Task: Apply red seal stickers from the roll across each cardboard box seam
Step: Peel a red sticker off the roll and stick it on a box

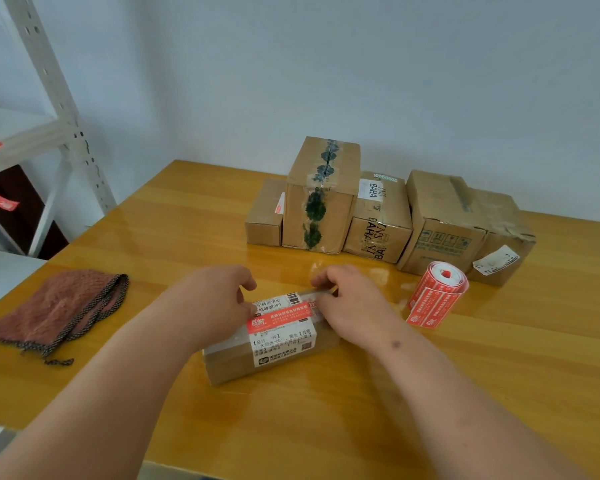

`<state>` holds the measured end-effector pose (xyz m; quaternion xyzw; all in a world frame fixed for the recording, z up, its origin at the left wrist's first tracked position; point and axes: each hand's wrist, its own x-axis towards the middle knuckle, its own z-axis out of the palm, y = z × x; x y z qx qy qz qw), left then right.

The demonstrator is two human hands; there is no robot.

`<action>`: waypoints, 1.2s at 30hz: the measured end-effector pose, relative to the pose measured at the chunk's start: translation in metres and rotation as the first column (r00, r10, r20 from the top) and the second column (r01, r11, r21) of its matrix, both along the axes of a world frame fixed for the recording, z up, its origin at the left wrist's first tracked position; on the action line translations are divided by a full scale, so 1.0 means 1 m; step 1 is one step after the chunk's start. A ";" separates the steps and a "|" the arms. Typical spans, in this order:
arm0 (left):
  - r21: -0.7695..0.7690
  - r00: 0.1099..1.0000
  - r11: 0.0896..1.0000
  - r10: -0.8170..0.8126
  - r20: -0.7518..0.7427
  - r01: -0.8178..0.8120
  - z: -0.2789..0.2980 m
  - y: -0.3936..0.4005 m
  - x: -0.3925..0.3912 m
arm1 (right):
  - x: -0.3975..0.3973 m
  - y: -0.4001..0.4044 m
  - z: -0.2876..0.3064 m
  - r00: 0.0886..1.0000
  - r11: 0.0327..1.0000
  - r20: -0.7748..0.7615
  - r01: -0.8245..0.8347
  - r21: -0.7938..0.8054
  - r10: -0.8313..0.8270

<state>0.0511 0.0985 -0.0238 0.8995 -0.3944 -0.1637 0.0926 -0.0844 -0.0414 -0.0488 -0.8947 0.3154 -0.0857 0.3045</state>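
A small cardboard box [236, 362] with a white shipping label lies in the middle of the yellow table [326, 427]. A red seal sticker [281, 317] runs across its top, over the label. My left hand [212, 303] holds the box's left part, fingers curled at the far edge and thumb at the sticker's left end. My right hand [350, 310] grips the right end, fingers curled over the far edge and thumb covering the sticker's right end. The roll of red stickers [437, 292] stands to the right, its loose end trailing onto the table.
Several taped cardboard boxes stand in a row at the back, the tallest [323, 202] with dark green marks along its seam. A folded brown cloth [59, 306] lies at the left. A white metal shelf [66, 126] at the far left has red stickers [0, 202] hanging from it.
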 end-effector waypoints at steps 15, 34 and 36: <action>-0.178 0.977 0.984 -0.026 -0.210 -0.013 -0.019 0.010 -0.013 | 0.002 0.012 -0.010 0.997 1.000 -0.075 -0.024 -0.002 0.024; -0.347 0.953 0.933 -0.013 -0.303 -0.097 -0.028 0.013 -0.010 | 0.009 0.021 -0.003 0.990 0.998 -0.120 0.069 -0.001 -0.069; -0.359 0.966 0.926 0.018 -0.258 -0.113 -0.031 0.008 -0.012 | 0.012 0.024 -0.004 0.982 0.994 -0.160 0.090 -0.061 -0.099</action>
